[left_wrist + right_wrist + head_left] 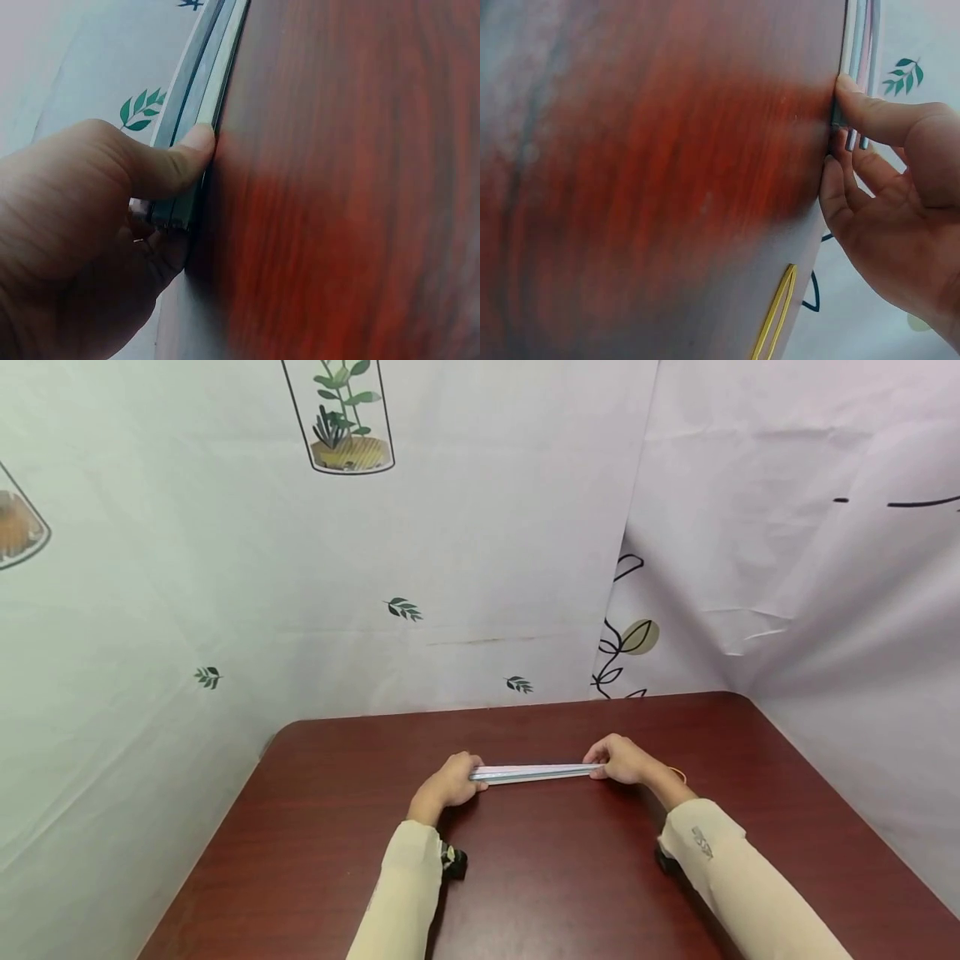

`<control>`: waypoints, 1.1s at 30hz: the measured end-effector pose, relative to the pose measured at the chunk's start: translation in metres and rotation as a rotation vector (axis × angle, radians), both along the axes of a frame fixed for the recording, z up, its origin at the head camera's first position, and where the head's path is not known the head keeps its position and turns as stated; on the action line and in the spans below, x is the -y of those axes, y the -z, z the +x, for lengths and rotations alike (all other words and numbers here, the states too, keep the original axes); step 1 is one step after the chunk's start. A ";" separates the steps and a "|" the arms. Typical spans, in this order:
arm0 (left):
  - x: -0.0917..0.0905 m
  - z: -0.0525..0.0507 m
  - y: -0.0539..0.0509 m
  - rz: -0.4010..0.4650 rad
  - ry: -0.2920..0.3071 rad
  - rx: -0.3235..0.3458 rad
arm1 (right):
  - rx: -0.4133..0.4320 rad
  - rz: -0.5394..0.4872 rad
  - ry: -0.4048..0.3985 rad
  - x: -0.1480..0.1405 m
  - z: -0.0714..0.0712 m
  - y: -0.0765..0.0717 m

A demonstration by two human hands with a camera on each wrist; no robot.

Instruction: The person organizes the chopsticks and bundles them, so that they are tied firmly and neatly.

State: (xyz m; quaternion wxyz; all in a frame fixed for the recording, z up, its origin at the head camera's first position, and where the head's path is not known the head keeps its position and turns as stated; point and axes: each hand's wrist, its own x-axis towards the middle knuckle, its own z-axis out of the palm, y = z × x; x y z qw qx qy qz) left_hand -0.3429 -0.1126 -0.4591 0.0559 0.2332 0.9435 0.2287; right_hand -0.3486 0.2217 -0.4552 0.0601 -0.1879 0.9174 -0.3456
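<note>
A bundle of long, slim, pale sticks that look like chopsticks (536, 772) lies crosswise low over the table, with white, bluish and pinkish tones. My left hand (453, 779) grips its left end. In the left wrist view the thumb (184, 154) presses along the near side of the blunt ends, and the other fingers are partly hidden behind them. At the opposite end, my right hand (621, 760) pinches the narrower tips between thumb (870, 112) and fingers. Two tips (857, 140) stick out past the thumb in the right wrist view.
A yellow rubber band (776, 311) lies on the table by the right hand. The reddish-brown wooden table (555, 860) ends at a white printed cloth (465, 543) behind, with cloth along both sides too. Dark wrist gear (453, 862) shows at the left cuff.
</note>
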 end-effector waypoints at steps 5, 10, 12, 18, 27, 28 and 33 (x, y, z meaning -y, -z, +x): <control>0.000 0.006 0.001 -0.044 0.009 -0.014 | -0.042 0.041 -0.041 0.003 0.004 0.003; 0.002 0.010 0.000 -0.044 0.008 0.009 | -0.059 0.069 -0.086 0.006 0.009 0.005; 0.003 0.011 -0.001 -0.028 0.010 0.034 | -0.044 0.063 -0.091 0.006 0.010 0.003; 0.008 0.009 -0.012 0.065 0.036 0.086 | 0.120 -0.101 -0.130 -0.003 0.010 -0.013; 0.013 0.016 -0.061 0.197 0.091 0.168 | 0.139 -0.249 -0.102 -0.010 0.021 -0.047; 0.013 0.018 -0.064 0.215 0.096 0.179 | 0.124 -0.246 -0.095 -0.009 0.022 -0.050; 0.016 0.027 -0.070 0.286 0.114 0.180 | 0.068 -0.281 -0.102 -0.005 0.031 -0.058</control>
